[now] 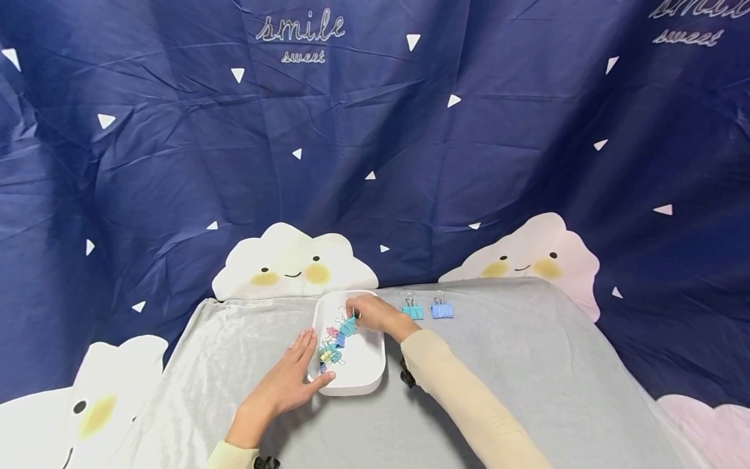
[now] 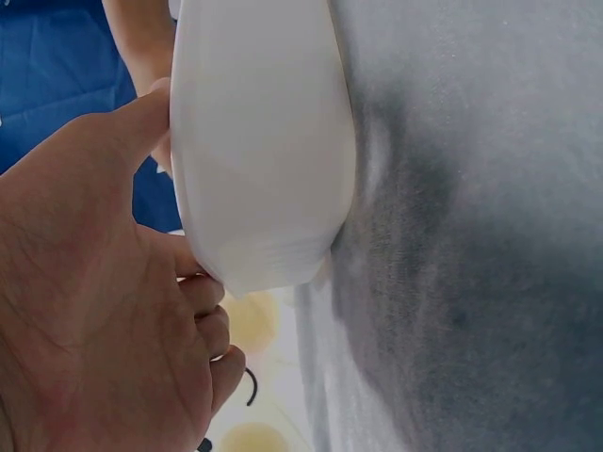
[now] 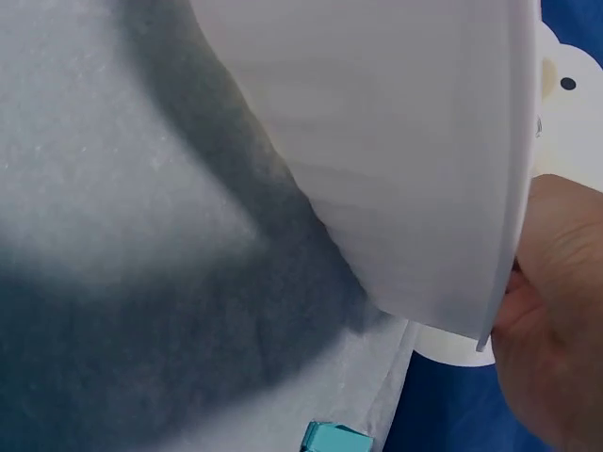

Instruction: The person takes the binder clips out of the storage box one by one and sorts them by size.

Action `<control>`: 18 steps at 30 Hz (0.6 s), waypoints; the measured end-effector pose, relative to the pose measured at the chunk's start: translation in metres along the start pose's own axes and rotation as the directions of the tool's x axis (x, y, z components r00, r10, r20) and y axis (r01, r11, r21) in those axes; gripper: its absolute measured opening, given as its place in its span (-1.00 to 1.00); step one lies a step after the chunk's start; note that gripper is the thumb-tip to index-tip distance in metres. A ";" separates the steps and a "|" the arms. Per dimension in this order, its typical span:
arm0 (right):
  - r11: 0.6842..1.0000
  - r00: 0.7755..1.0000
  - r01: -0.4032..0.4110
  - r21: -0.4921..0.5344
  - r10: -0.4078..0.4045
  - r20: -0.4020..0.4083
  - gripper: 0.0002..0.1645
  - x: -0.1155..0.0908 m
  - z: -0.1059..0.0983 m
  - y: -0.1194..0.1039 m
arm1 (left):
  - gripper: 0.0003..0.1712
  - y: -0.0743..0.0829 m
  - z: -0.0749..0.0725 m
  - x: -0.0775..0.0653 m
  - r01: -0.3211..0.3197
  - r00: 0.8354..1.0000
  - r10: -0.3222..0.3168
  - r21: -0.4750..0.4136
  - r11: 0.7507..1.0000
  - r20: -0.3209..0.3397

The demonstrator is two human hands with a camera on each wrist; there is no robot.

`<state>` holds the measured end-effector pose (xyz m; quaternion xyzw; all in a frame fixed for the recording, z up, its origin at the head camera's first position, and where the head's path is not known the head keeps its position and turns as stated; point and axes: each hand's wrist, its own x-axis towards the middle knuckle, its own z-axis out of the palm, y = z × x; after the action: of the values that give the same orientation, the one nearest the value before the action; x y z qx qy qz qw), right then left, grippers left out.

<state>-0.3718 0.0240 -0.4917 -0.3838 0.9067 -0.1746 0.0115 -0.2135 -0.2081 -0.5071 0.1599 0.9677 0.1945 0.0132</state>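
A white plastic box (image 1: 365, 384) holds a cluster of small teal, blue, pink and yellow binder clips (image 1: 331, 348) along its left side. My left hand (image 1: 291, 378) rests on the box's left rim, fingers extended and thumb at the near edge; the left wrist view shows fingertips at the rim. My right hand (image 1: 372, 314) reaches over the far right part of the box with curled fingers. A teal binder clip (image 1: 348, 326) is at its fingertips, with a small black part (image 1: 356, 313) beside it. In the right wrist view the box wall hides those fingertips.
To the right of the box, a teal binder clip (image 1: 413, 312) and a blue binder clip (image 1: 442, 310) stand side by side on the grey cloth (image 1: 498, 352). A dark blue curtain (image 1: 410, 163) with clouds and triangles hangs behind the table.
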 end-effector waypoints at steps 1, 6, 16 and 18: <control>1.000 1.000 0.003 -0.001 -0.003 -0.002 -0.76 -0.001 0.000 0.001 | 0.18 0.000 0.000 0.000 0.000 1.000 0.000 0.001 1.000 -0.001; 1.000 0.999 0.011 -0.003 -0.011 -0.040 -0.79 -0.002 -0.002 0.002 | 0.18 -0.001 0.002 0.001 -0.002 1.000 0.002 0.001 1.000 -0.007; 1.000 0.996 -0.005 0.020 0.007 -0.091 -0.79 -0.009 -0.005 0.006 | 0.18 -0.002 0.002 0.001 0.002 1.000 -0.002 -0.001 1.000 -0.001; 1.000 0.995 -0.001 0.020 0.003 -0.096 -0.79 -0.010 -0.005 0.007 | 0.18 -0.001 0.002 0.001 0.004 1.000 -0.004 0.000 1.000 -0.001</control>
<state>-0.3708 0.0369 -0.4900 -0.3739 0.9048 -0.2019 -0.0283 -0.2144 -0.2084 -0.5096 0.1581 0.9680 0.1945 0.0129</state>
